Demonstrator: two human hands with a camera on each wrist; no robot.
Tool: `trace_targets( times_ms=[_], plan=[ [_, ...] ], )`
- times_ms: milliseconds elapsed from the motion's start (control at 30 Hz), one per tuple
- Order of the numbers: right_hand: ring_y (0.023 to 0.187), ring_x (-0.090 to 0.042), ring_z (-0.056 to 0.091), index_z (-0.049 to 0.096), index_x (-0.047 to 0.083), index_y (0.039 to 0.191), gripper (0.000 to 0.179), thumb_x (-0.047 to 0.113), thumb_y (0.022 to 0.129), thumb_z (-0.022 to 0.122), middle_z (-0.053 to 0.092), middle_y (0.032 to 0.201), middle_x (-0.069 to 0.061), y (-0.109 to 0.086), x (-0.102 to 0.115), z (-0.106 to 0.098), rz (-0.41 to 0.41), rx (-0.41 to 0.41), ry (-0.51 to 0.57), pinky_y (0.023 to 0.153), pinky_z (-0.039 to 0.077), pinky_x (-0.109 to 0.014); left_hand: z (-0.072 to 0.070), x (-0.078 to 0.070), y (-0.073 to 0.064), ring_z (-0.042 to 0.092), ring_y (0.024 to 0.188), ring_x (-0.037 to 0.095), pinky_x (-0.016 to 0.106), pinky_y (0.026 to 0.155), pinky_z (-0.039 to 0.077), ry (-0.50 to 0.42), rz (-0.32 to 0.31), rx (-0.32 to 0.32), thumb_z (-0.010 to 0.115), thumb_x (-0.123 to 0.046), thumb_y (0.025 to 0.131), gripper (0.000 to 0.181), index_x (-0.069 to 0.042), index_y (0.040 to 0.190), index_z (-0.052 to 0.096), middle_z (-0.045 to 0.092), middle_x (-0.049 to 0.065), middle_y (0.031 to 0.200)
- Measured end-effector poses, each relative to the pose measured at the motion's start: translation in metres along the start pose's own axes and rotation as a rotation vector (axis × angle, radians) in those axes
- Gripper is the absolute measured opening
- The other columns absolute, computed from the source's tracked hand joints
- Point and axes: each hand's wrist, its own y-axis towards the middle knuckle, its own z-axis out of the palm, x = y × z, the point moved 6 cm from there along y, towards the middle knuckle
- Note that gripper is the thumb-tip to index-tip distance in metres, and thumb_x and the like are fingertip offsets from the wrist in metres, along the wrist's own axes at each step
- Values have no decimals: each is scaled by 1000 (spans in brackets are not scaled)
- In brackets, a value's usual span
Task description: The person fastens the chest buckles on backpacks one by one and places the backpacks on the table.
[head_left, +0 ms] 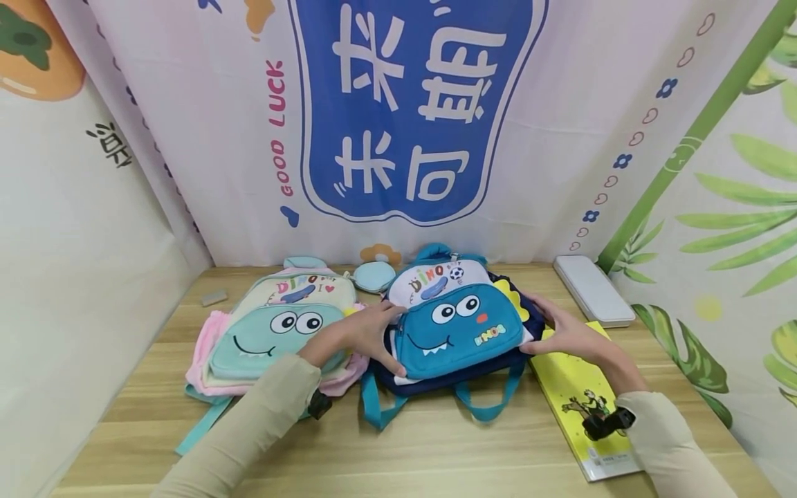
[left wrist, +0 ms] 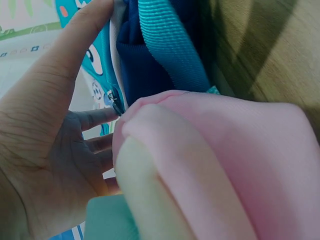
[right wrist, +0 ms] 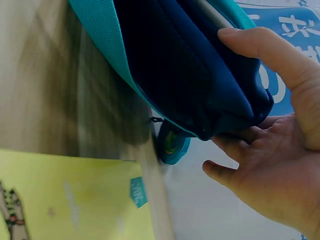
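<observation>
A blue dinosaur backpack (head_left: 463, 332) lies face up on the table between both hands, its teal straps (head_left: 492, 408) hanging toward the front. My left hand (head_left: 369, 335) grips its left side, thumb at the lower front edge and fingers farther up beside the zipper (left wrist: 114, 100). At the opposite side my right hand (head_left: 563, 335) holds the navy side panel (right wrist: 200, 75), its thumb on the lower corner and fingers around the edge. A pink and mint dinosaur backpack (head_left: 255, 353) lies to the left, partly behind my left forearm; its pink fabric (left wrist: 250, 150) fills much of the left wrist view.
A yellow book (head_left: 566, 387) lies under my right forearm. Behind it, a white case (head_left: 594, 290) sits near the back right edge. A small grey block (head_left: 214, 298) lies at the back left, and a round light-blue piece (head_left: 374, 277) between the backpacks. Printed curtains surround the wooden table (head_left: 436, 463).
</observation>
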Motion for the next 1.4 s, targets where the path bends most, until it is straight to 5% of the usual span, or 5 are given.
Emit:
trace_targets(
  times_ms=[267, 500, 833, 1200, 1400],
  plan=[
    [145, -48, 34, 32, 10, 158, 86, 16, 86, 79, 38, 159, -23, 7, 26, -6, -122, -57, -14, 115, 23, -74, 2, -1, -1, 44, 136, 31, 53, 115, 41, 24, 26, -14, 86, -69, 65, 119, -17, 159, 35, 36, 12, 156],
    [133, -28, 48, 41, 13, 154, 79, 14, 86, 80, 49, 152, -15, 13, 52, -10, -161, -148, -51, 111, 39, -47, 4, -3, 0, 40, 143, 31, 54, 117, 39, -36, 50, 17, 87, -67, 66, 121, -14, 159, 32, 30, 12, 163],
    [133, -34, 52, 47, 10, 150, 75, 15, 84, 82, 52, 149, -16, 23, 91, -13, -236, -215, -119, 103, 37, -10, 11, -10, 2, 47, 138, 27, 46, 117, 41, -31, 94, -13, 87, -66, 65, 122, -9, 158, 32, 41, 11, 156],
    [132, -34, 54, 46, 17, 152, 77, 18, 84, 83, 52, 150, -14, 29, 129, -18, -238, -190, -156, 108, 44, -54, 23, -25, 11, 50, 132, 23, 45, 114, 44, -150, 133, -32, 85, -66, 69, 121, -10, 159, 26, 42, 10, 154],
    [123, -33, 59, 45, 18, 152, 78, 19, 84, 83, 49, 152, -15, 30, 147, -20, -239, -178, -194, 99, 50, -53, 29, -33, 17, 48, 135, 22, 44, 117, 41, -219, 183, -42, 87, -60, 70, 122, -11, 161, 21, 40, 9, 157]
  ],
)
